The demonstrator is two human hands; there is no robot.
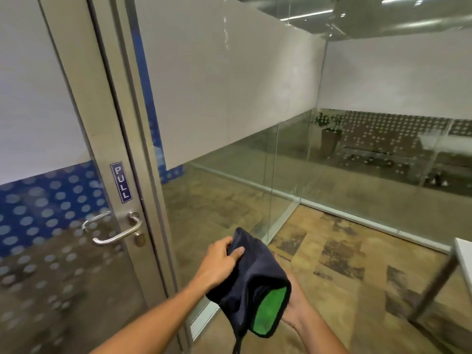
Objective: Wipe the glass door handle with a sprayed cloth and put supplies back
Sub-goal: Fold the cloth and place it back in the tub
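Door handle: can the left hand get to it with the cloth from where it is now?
Probably yes. The door handle sits up and left of the left hand, with nothing between them. Both hands are on the cloth; the right hand supports it underneath.

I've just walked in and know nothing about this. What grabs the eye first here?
Low in the middle, two bare hands hold a dark cloth with a bright green inner side: the left hand pinches its top, the right hand cups it from beneath. To the left, a silver door handle curves out from a metal-framed glass door, under a blue PULL sticker. The cloth is not touching the handle.
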